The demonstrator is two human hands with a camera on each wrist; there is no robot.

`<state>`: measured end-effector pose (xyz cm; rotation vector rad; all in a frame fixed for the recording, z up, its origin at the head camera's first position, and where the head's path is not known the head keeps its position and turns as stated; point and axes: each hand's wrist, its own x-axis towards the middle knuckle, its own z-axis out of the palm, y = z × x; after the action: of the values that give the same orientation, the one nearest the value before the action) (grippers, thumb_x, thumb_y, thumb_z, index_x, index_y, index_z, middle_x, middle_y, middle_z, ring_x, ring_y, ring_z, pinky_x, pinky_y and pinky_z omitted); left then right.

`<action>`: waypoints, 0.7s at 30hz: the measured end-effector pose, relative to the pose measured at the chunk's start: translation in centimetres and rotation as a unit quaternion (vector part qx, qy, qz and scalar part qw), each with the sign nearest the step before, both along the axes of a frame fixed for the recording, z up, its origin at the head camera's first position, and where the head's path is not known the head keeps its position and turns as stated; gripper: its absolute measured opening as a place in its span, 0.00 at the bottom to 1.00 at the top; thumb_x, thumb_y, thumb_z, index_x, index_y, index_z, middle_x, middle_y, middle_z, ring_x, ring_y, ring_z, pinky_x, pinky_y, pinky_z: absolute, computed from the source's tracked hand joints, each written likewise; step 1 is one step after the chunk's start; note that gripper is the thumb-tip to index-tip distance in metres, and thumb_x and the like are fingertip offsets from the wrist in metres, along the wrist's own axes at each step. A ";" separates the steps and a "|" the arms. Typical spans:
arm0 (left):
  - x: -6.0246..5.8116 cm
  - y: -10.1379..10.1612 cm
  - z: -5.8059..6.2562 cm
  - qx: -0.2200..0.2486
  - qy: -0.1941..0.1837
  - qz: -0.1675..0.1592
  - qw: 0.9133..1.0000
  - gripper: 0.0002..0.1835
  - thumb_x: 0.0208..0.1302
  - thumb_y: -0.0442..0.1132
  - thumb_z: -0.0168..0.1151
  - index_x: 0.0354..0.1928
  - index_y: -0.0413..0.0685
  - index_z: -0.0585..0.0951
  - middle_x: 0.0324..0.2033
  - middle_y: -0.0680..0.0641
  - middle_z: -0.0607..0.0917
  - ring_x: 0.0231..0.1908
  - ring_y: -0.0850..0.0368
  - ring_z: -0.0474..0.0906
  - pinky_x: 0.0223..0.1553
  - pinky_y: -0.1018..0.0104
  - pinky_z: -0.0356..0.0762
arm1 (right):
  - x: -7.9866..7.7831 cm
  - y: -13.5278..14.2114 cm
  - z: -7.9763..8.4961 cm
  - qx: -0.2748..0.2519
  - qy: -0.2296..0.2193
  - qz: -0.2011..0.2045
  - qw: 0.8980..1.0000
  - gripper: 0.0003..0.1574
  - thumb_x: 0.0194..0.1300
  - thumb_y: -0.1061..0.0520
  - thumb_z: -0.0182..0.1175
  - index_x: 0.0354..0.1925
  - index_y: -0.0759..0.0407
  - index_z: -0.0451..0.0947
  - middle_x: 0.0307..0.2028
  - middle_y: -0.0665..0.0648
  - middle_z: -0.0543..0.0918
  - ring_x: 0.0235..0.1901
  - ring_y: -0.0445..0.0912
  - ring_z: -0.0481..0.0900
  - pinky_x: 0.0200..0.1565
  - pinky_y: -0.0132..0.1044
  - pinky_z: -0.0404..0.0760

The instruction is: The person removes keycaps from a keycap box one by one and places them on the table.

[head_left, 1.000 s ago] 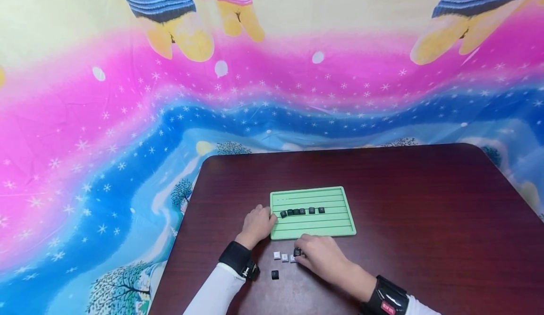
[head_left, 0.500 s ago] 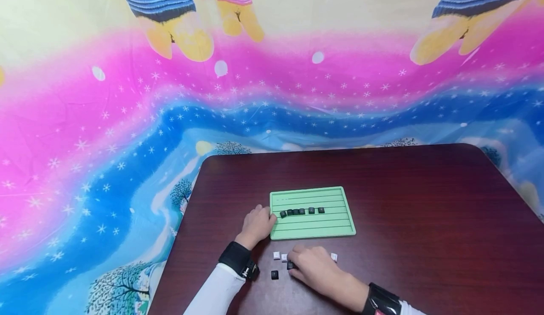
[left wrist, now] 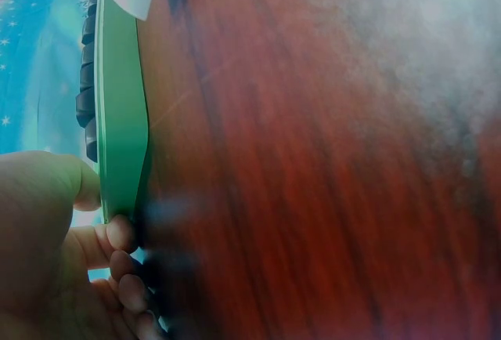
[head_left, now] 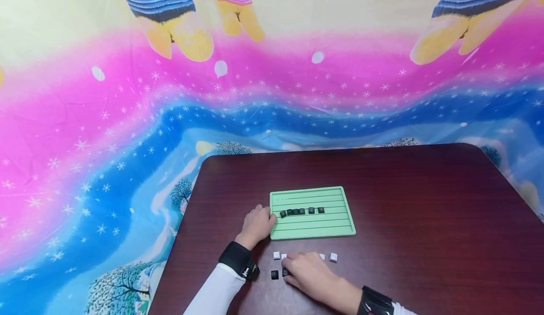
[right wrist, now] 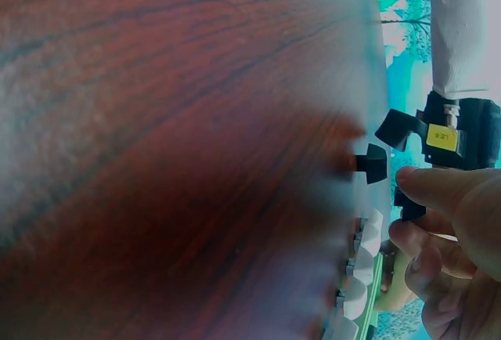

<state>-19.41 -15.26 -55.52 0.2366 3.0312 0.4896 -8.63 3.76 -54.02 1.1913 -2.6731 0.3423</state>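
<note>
Nearest are the person's white sleeves (head_left: pixel 216 289), each ending in a black wristband (head_left: pixel 235 261). The right hand (head_left: pixel 309 273) is low over the table, pinching a black keycap (head_left: pixel 285 272) between thumb and finger; the right wrist view confirms the grip. Whether this keycap touches the tabletop cannot be determined. Just to its left a loose black keycap (head_left: pixel 274 275) stands on the table.

Slightly farther off, white keycaps (head_left: pixel 334 257) form a row running left to right. The right hand partly covers this row in the head view, so a full count is not possible there; the right wrist view shows at least four.

Beyond them, the left hand (head_left: pixel 258 222) grips the left edge of a green tray (head_left: pixel 312 231), thumb on the upper side. The tray lies flat, with ridges running lengthwise. Six black keycaps (head_left: pixel 296 212) sit in a line across its middle, the second to fourth from the left close together, the two at the right more widely spaced.

The dark red-brown table (head_left: pixel 408 201) extends past the tray. Behind its far edge hangs a printed cloth (head_left: pixel 272 79) in blue, pink and cream, with snowflakes and bear figures.
</note>
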 end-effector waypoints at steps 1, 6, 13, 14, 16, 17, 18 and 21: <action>0.0 0.0 0.0 -0.001 0.001 0.001 1.000 0.18 0.72 0.44 0.50 0.21 0.51 0.69 0.24 0.48 0.70 0.22 0.53 0.64 0.26 0.62 0.62 | 0.0 0.0 0.0 0.000 0.001 0.000 1.000 0.12 0.57 0.45 0.70 0.27 0.46 0.78 0.24 0.42 0.78 0.22 0.39 0.76 0.22 0.32 0.67; 0.0 0.1 0.1 -0.005 0.000 0.002 1.000 0.18 0.72 0.44 0.50 0.21 0.50 0.69 0.24 0.48 0.71 0.22 0.53 0.64 0.26 0.62 0.62 | 0.2 -0.3 -0.2 0.005 0.005 -0.001 1.000 0.12 0.56 0.44 0.70 0.27 0.46 0.78 0.25 0.42 0.78 0.23 0.40 0.78 0.22 0.32 0.66; -0.2 0.0 -0.1 -0.001 -0.004 0.003 1.000 0.18 0.72 0.45 0.50 0.21 0.50 0.69 0.24 0.48 0.70 0.22 0.53 0.65 0.26 0.61 0.62 | 0.6 -0.7 -0.5 0.015 0.005 0.008 1.000 0.12 0.56 0.44 0.70 0.28 0.46 0.79 0.27 0.43 0.81 0.25 0.39 0.81 0.23 0.33 0.69; -0.2 0.0 -0.1 0.001 -0.003 0.003 1.000 0.18 0.72 0.45 0.50 0.21 0.50 0.69 0.24 0.48 0.70 0.22 0.53 0.65 0.26 0.61 0.62 | 0.6 -0.7 -0.6 0.016 0.005 0.009 1.000 0.12 0.56 0.44 0.70 0.28 0.46 0.79 0.27 0.43 0.81 0.25 0.39 0.81 0.22 0.33 0.69; -0.2 0.0 -0.2 0.005 -0.001 0.002 1.000 0.18 0.72 0.45 0.50 0.21 0.50 0.69 0.24 0.47 0.70 0.22 0.53 0.65 0.25 0.61 0.63 | 0.8 -0.8 -0.7 0.020 0.006 0.011 1.000 0.11 0.56 0.44 0.70 0.29 0.46 0.79 0.27 0.43 0.80 0.24 0.38 0.80 0.22 0.32 0.68; -0.2 0.0 -0.2 0.005 0.000 0.002 1.000 0.18 0.72 0.44 0.50 0.21 0.50 0.69 0.24 0.48 0.70 0.22 0.53 0.64 0.25 0.61 0.62 | 0.8 -0.8 -0.8 0.022 0.006 0.011 1.000 0.11 0.56 0.44 0.70 0.29 0.46 0.79 0.27 0.42 0.80 0.23 0.38 0.80 0.21 0.32 0.68; -0.2 0.0 -0.2 0.007 0.000 0.002 1.000 0.18 0.72 0.44 0.50 0.21 0.50 0.69 0.24 0.48 0.70 0.22 0.53 0.64 0.25 0.61 0.62 | 0.8 -0.8 -0.9 0.024 0.006 0.013 1.000 0.11 0.56 0.44 0.70 0.29 0.46 0.79 0.27 0.43 0.80 0.23 0.38 0.80 0.21 0.32 0.68; -0.2 0.0 -0.2 0.007 -0.001 0.000 1.000 0.18 0.72 0.44 0.50 0.21 0.50 0.69 0.24 0.48 0.70 0.22 0.53 0.64 0.25 0.62 0.62 | 0.9 -0.8 -1.0 0.032 0.007 0.013 0.999 0.11 0.56 0.44 0.70 0.29 0.46 0.79 0.27 0.43 0.80 0.22 0.38 0.79 0.20 0.32 0.67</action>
<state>-19.56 -15.25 -55.69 0.2366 3.0265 0.5109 -7.74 2.95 -55.02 1.2435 -2.6762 0.2537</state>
